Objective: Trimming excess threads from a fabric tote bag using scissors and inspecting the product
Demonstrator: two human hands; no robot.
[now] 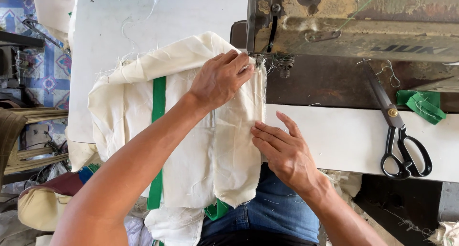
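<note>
- Cloth first: a cream fabric piece [191,145] with a green strap [158,102] stitched down it lies across the white desk [349,136] and spills off the near edge onto the person's lap, over blue jeans [277,208].
- Its right-hand edge runs straight up to the needle area [260,62] of an old, worn sewing machine [354,21].
- Left hand [221,79] lies on top of the cloth right by the needle, fingers curled down and pinching the folded edge; that grip looks closed on the fabric.
- Right hand [282,150] is flat and spread, fingertips pressing the seam edge against the desk lower down; nothing is held in it, it only pins the cloth.
- Fabric like this looks light, limp and woven coarse, with frayed threads along every cut edge. To my eye it will fold and slide easily, and the loose edges could unravel if tugged.
- Best hold seems to be close to the seam, one hand either side of the stretch being fed, flat and light, never by the frayed ends.
- Black-handled scissors [399,136] lie on the desk well to the right, near a folded green strip [423,105].
</note>
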